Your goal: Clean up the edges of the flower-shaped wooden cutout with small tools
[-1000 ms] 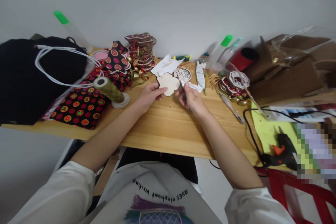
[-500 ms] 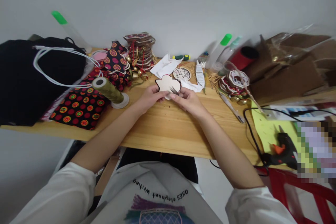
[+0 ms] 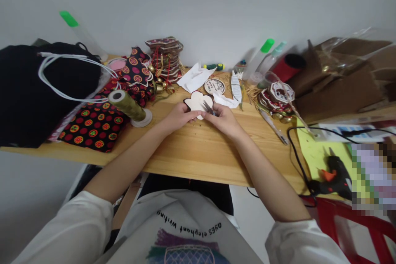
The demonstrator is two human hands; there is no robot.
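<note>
At the centre of the frame, the left hand (image 3: 181,114) pinches the pale flower-shaped wooden piece (image 3: 198,102) just above the surface (image 3: 198,148). The right hand (image 3: 223,117) is closed around thin tweezers (image 3: 208,107), their tip on the piece's lower edge. Best to hold the piece steady and work the tip gently, near the supporting fingers.

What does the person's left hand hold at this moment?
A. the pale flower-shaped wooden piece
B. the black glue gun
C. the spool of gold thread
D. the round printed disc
A: the left hand grips the flower-shaped wooden piece at its lower edge, while the right hand brings a small metal tool against it.
</note>
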